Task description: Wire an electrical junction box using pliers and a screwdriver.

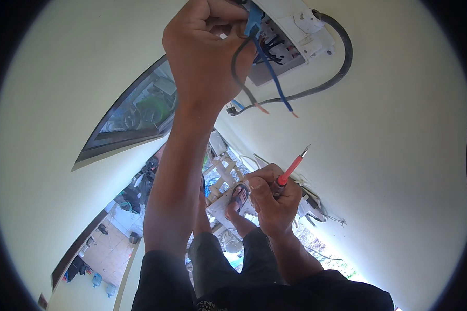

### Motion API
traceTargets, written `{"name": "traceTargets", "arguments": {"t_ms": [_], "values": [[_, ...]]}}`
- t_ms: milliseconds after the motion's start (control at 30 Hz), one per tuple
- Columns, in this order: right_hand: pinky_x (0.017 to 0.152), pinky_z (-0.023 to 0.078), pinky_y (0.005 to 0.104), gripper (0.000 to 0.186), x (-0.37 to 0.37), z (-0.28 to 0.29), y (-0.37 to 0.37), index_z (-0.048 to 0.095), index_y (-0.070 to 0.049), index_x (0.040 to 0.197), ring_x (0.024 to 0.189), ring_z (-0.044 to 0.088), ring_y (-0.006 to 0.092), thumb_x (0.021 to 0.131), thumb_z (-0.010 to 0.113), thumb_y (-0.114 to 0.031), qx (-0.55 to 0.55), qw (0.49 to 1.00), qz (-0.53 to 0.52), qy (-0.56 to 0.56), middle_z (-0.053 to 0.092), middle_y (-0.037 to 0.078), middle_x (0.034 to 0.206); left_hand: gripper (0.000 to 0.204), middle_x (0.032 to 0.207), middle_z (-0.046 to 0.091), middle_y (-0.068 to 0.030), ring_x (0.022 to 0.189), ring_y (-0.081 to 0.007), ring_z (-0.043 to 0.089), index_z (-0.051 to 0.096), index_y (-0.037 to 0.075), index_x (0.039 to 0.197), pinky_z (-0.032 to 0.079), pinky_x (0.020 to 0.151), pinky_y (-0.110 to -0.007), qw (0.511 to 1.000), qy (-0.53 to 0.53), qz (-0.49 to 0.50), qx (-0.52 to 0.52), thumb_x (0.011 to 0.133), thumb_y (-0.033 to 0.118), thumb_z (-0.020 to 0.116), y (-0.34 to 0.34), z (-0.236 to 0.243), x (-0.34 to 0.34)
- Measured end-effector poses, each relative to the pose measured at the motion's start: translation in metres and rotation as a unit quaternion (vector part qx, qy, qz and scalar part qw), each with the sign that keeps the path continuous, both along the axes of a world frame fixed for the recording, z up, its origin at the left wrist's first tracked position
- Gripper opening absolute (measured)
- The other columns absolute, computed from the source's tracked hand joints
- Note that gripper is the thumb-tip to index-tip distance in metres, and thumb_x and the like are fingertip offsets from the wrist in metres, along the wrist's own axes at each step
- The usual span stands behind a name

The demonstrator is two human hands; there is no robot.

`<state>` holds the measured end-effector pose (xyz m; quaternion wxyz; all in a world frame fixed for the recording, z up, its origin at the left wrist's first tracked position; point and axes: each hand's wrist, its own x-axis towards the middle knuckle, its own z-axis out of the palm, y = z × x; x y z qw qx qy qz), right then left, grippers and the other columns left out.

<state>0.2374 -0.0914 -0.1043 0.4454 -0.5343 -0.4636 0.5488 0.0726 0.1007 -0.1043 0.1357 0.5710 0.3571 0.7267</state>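
The right hand is closed around a slim screwdriver with a red shaft sleeve and a bare metal tip, which points up and away to the right, clear of the wall. The left hand is raised and curled, its fingertips at a bright blue flat piece at the mouth of an open white plastic box on the wall; they are partly hidden, so I cannot tell whether they pinch it. The left hand and its forearm cover part of the box's near side and of a dark-framed window. A thick black cable loops out from the box's right side; far below is a sandalled foot. Just beside the left hand, a dark grey wire and a dark blue wire hang down, slightly bent, both ending in bare copper.
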Motion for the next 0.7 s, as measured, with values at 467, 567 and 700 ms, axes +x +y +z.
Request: {"name": "traceTargets", "arguments": {"t_ms": [467, 567, 700], "values": [[0.044, 0.030, 0.0207, 0.022, -0.003, 0.002, -0.003, 0.067, 0.005, 0.088, 0.047, 0.044, 0.0032, 0.095, 0.064, -0.015, 0.030, 0.999, 0.002, -0.033, 0.055, 0.001, 0.064, 0.034, 0.079, 0.064, -0.0012, 0.071, -0.0088, 0.047, 0.075, 0.000, 0.098, 0.035, 0.070, -0.027, 0.898, -0.001, -0.185, -0.399, 0.086, 0.032, 0.071, -0.025, 0.044, -0.021], [0.044, 0.031, 0.0208, 0.021, -0.004, 0.003, -0.003, 0.067, 0.005, 0.088, 0.048, 0.044, 0.0035, 0.095, 0.064, -0.014, 0.026, 1.000, -0.001, -0.015, 0.055, 0.001, 0.064, 0.033, 0.074, 0.063, -0.0004, 0.067, -0.0075, 0.045, 0.076, 0.001, 0.096, 0.036, 0.066, -0.027, 0.897, 0.013, -0.122, -0.424, 0.083, 0.032, 0.076, -0.026, 0.044, -0.019], [0.046, 0.032, 0.0215, 0.020, -0.002, 0.003, -0.002, 0.068, 0.005, 0.088, 0.049, 0.045, 0.0042, 0.094, 0.063, -0.013, 0.037, 0.999, -0.002, -0.028, 0.056, 0.002, 0.064, 0.024, 0.072, 0.070, -0.0074, 0.062, -0.0105, 0.058, 0.078, 0.005, 0.093, 0.046, 0.063, -0.028, 0.911, 0.010, -0.023, -0.412, 0.082, 0.025, 0.071, -0.017, 0.036, -0.007]]}}
